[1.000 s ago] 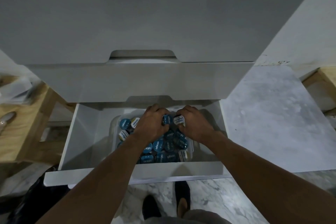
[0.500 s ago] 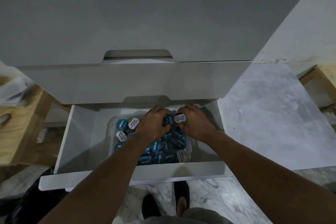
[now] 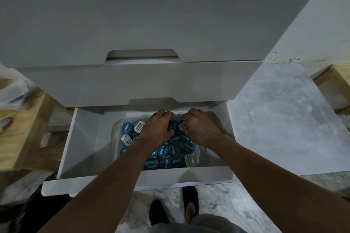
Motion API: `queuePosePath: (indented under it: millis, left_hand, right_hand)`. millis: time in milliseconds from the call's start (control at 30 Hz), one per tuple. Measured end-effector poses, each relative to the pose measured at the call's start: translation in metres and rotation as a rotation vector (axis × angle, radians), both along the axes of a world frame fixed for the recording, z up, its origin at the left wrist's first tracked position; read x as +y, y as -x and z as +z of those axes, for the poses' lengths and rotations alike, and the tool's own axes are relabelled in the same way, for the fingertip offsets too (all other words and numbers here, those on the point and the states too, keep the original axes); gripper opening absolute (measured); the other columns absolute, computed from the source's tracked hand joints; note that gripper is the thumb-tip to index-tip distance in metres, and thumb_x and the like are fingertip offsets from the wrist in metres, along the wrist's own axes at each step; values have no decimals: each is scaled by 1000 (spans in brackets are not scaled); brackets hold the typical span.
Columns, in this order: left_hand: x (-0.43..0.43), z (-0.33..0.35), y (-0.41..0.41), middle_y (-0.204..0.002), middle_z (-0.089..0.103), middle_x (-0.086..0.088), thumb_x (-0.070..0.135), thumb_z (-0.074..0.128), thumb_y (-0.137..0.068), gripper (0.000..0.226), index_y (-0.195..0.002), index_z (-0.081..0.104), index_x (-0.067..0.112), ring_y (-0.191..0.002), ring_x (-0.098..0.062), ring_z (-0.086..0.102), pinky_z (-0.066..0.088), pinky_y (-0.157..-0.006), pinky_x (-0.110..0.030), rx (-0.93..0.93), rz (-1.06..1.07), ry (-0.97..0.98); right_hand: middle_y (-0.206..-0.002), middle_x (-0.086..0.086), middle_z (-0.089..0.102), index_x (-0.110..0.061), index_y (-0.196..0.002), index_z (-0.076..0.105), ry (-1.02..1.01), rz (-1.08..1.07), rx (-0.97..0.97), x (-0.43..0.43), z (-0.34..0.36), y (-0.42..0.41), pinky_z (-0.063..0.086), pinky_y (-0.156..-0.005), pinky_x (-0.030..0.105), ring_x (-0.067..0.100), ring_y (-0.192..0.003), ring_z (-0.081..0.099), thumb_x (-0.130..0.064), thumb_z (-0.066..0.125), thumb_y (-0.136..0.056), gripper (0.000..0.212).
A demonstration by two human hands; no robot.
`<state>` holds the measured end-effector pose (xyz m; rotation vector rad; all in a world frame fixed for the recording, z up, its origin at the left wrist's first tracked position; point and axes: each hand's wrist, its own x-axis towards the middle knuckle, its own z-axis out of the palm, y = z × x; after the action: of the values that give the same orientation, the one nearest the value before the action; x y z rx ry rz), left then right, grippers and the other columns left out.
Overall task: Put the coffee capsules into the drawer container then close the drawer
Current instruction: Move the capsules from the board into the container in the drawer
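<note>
The bottom white drawer [image 3: 132, 181] stands pulled out. Inside it sits a clear plastic container [image 3: 116, 128] filled with several blue and white coffee capsules [image 3: 171, 150]. Both hands reach into the container's far end. My left hand [image 3: 156, 128] curls over a dark blue capsule [image 3: 172, 125]. My right hand [image 3: 201, 129] curls around a white-lidded capsule [image 3: 183, 125]. The two capsules sit side by side between my hands, above the pile. My fingertips are hidden under my knuckles.
White closed drawers [image 3: 132, 81] overhang the open one. A wooden frame [image 3: 22, 134] stands left, another [image 3: 339, 83] at the right. A pale sheet [image 3: 284, 119] lies on the marble floor to the right. A black bag [image 3: 37, 210] sits at lower left. My feet [image 3: 174, 212] stand below the drawer front.
The view has drifted slightly; both hands stay at the container's far end holding the same two capsules, barely moved.
</note>
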<state>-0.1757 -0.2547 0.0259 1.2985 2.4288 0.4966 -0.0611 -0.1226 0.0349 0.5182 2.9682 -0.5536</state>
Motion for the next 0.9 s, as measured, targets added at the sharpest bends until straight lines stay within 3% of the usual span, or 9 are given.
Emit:
queuePosePath:
  millis: [300,900]
  left_hand:
    - [-11,-5,5,-117,54,-6,22,58,-90,26,-115,62,16,-111,-22,50,46,-91,-36,31,-10,5]
    - [-9,6,-3,-123,52,-5,25,57,-92,34,-125,57,16,-113,-21,50,44,-96,-32,88,22,50]
  right_hand:
    - [-115,6,63,-13,-117,63,-47,14,-14,-1,1,0,43,-90,35,25,-108,46,-20,57,-89,30]
    - [-116,8,62,-13,-119,61,-14,67,-5,7,2,-1,45,-89,36,25,-107,47,-22,58,-90,31]
